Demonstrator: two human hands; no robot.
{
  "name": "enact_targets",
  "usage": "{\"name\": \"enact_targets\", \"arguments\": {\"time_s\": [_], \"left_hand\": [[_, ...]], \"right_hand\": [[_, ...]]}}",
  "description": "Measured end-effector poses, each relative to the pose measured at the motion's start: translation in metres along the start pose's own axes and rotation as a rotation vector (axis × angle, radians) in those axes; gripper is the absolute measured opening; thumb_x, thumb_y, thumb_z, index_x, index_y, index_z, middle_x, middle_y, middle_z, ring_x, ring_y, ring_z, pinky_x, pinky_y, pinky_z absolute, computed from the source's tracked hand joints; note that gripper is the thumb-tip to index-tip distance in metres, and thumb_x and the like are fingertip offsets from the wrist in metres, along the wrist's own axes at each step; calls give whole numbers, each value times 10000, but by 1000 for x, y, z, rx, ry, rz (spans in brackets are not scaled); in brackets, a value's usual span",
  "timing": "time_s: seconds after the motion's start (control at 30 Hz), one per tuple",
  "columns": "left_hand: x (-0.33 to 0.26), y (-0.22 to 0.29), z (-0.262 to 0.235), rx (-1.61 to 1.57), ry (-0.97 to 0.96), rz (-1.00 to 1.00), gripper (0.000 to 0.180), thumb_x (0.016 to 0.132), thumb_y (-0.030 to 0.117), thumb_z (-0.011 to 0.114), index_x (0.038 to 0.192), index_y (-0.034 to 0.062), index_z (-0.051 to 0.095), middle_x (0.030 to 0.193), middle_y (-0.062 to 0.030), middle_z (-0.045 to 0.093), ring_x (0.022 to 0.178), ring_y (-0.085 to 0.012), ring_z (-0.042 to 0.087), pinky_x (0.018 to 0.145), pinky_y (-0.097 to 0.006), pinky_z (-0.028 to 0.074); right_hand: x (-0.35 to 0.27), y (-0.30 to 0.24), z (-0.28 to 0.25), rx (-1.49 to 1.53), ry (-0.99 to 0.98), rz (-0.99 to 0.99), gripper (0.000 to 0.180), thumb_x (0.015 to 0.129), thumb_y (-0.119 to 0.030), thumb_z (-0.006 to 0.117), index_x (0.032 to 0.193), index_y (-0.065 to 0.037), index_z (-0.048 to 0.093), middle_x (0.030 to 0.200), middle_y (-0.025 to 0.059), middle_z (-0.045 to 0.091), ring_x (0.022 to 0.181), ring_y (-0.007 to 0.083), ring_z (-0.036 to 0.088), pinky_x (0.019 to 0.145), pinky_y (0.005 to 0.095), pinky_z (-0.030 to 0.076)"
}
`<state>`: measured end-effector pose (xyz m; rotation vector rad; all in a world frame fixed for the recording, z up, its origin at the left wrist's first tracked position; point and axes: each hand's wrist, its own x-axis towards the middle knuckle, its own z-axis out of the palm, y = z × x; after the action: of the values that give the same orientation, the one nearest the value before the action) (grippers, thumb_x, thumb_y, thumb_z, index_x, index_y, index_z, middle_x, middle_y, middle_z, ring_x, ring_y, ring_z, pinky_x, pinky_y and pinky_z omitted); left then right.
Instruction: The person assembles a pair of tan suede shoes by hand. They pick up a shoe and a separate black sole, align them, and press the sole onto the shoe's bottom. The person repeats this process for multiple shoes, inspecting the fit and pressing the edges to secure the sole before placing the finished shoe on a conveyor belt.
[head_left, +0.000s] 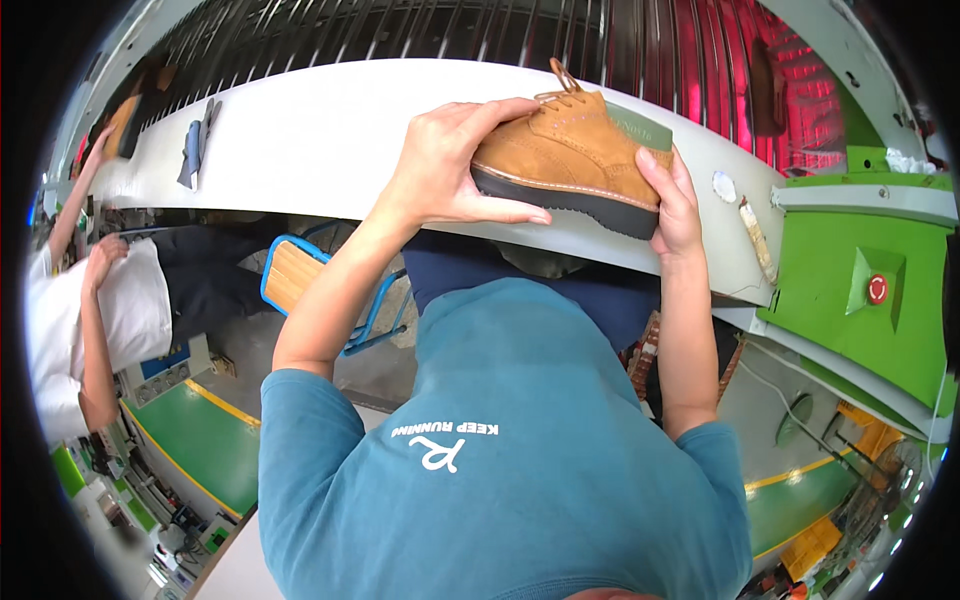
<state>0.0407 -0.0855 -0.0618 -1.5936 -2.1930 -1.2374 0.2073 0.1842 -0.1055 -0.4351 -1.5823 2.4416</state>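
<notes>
Closest to my lens is the teal T-shirt (520,470) of the person wearing the rig, filling the lower middle of the view, with both bare forearms running up from it to one tan suede lace-up shoe (565,150). I read the grip as a two-handed cradle: the left hand (450,170) is wrapped over the toe, thumb along the dark sole edge and fingers curled over the upper, while the right hand (672,205) closes on the heel end, thumb up against the back of the shoe. Holding it by both ends keeps the sole side turned toward the wearer and lifts the shoe just clear of the long white conveyor belt (330,140), which looks like a posture for inspecting it; that is my judgement only. Behind the belt runs a bank of metal bars (400,30), glowing red toward the right. I count one shoe, two hands on it, one small dark item (197,142) lying far along the belt, two small scraps (738,205) near the belt's right end, one green machine housing (860,290) with one red button (877,289), one blue-framed wooden chair (300,275), and one co-worker in a white shirt (110,320) at the left.
</notes>
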Motion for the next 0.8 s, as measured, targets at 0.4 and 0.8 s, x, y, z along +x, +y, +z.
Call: {"name": "enact_targets", "arguments": {"time_s": [0.4,0.8], "left_hand": [[-90,-83,-56,-65,443,-758,392,1117,346,763,1298,1,812,1221,-161,847,1189,-243,795,1051,-379,594],[-93,-70,-48,261,422,-458,180,940,154,886,1032,22,806,1146,-155,827,1162,-374,761,1029,-465,598]], "right_hand": [[-27,-25,-9,188,168,-196,470,1122,-202,708,1533,3,606,1443,142,731,1290,253,741,1107,426,600],[147,-288,238,-77,152,-1360,592,1065,-254,788,1524,47,566,1331,229,732,1245,328,724,1132,436,557]]}}
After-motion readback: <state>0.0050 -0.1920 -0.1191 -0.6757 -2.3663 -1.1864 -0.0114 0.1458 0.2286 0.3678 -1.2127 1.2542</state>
